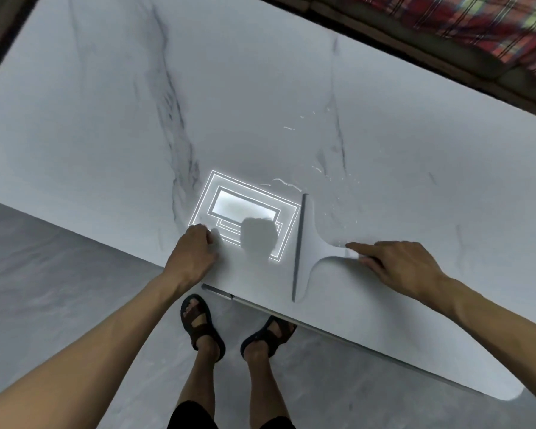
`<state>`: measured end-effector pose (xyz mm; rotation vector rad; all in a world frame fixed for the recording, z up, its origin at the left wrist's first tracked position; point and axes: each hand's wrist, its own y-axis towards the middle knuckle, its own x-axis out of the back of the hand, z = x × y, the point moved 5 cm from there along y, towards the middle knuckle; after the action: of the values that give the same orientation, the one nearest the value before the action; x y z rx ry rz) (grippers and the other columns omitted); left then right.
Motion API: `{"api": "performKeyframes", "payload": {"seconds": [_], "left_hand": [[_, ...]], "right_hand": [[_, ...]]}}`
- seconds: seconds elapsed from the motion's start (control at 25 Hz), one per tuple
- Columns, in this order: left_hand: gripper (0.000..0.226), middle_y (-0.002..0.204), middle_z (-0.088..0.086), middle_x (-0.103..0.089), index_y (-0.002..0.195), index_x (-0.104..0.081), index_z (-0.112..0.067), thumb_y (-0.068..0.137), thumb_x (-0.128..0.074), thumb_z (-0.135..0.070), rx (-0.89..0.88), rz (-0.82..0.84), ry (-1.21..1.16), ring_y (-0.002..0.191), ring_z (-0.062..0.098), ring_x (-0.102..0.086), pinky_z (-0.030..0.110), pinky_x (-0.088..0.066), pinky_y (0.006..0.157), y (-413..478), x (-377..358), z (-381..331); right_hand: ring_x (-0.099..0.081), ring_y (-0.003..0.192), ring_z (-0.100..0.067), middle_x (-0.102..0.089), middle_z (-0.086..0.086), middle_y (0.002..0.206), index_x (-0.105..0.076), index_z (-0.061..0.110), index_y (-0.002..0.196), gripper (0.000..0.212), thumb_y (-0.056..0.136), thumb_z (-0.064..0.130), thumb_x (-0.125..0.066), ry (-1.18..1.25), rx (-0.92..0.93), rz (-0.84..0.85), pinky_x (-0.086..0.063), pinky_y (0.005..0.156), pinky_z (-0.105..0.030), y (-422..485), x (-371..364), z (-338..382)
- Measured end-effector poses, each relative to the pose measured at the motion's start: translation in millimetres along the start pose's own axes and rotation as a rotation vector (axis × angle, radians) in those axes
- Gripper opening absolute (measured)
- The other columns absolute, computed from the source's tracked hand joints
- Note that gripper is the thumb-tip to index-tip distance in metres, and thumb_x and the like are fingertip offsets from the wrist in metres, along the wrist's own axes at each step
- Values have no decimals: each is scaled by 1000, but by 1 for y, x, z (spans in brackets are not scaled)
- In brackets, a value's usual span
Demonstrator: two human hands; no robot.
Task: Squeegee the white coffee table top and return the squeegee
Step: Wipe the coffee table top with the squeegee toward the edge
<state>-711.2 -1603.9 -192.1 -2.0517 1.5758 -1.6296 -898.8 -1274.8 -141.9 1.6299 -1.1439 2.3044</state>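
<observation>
A white squeegee [311,243] with a grey rubber blade lies flat on the white marble-look coffee table top [229,103], near the front edge. My right hand [396,267] grips the squeegee's handle, with the index finger stretched along it. The blade runs from the table edge inward, left of the handle. My left hand [195,252] rests on the table top near the front edge, fingers curled with nothing in them. Small water streaks and droplets [291,184] glisten just beyond the blade.
A ceiling light's bright reflection [245,212] shines on the table between my hands. A sofa with a red plaid cloth [477,29] stands beyond the far edge. My sandalled feet [235,332] stand on the grey floor [59,289] at the front edge.
</observation>
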Motion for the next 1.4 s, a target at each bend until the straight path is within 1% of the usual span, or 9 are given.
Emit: {"api": "performKeyframes", "payload": {"seconds": [0.36,0.64,0.72,0.8,0.92,1.0,1.12,1.28,1.4], "left_hand": [[25,87,12,-66,95,-58,-5,98,-39,-20,-59,-46,120,78,31,-61,44,-53,73,31,32,-51],[24,98,17,-55,78,-53,3,93,-43,-13,-154,-87,61,91,35,-57,44,-48,80,116,54,-111],[10,115,21,-52,83,-51,-3,88,-44,-7,-158,-67,135,110,38,-51,43,-43,93,140,48,-125],[18,138,28,-39,102,-52,-3,86,-44,-6,-207,3,217,134,41,-34,45,-31,110,171,42,-137],[34,152,33,-18,120,-46,-3,86,-44,-9,-250,67,292,145,41,-14,44,-18,117,203,40,-139],[39,156,34,-5,127,-41,0,90,-42,-14,-248,114,336,148,42,-4,44,-13,120,210,34,-141],[41,156,35,2,130,-38,-1,92,-41,-17,-203,120,332,148,44,2,45,-10,121,210,30,-146],[40,155,36,4,127,-39,-2,90,-42,-16,-178,137,280,148,44,6,46,-4,122,213,30,-150],[41,155,36,5,127,-38,-2,88,-43,-15,-172,152,267,147,44,8,47,-4,122,214,31,-148]], "right_hand": [[-63,86,-22,-68,11,98,-35,49,140,42,100,53,-21,174,-288,-176,-49,70,-35,-3,59,-14],[-59,79,-28,-64,-3,83,-57,34,110,22,96,39,-41,810,-539,-230,-45,69,-35,114,118,-34],[-60,95,-34,-65,-9,104,-46,31,133,36,99,37,-37,759,-532,-256,-49,81,-40,162,144,-47],[-57,94,-36,-62,-13,115,-38,28,139,39,100,33,-34,676,-539,-309,-47,74,-38,223,175,-68],[-45,80,-27,-52,-10,98,-37,36,137,42,96,28,-30,692,-566,-333,-37,49,-28,299,216,-91],[-43,79,-27,-48,-9,96,-35,43,137,44,95,28,-29,729,-604,-279,-35,46,-25,326,224,-98],[-48,75,-30,-54,-16,96,-44,28,121,29,98,27,-27,587,-594,-193,-39,45,-28,328,216,-92],[-56,99,-43,-62,-20,118,-33,21,146,44,104,31,-30,397,-563,-137,-48,82,-43,260,181,-81],[-60,89,-41,-68,-17,102,-29,29,150,47,103,36,-31,401,-620,-39,-50,81,-43,188,154,-76]]}}
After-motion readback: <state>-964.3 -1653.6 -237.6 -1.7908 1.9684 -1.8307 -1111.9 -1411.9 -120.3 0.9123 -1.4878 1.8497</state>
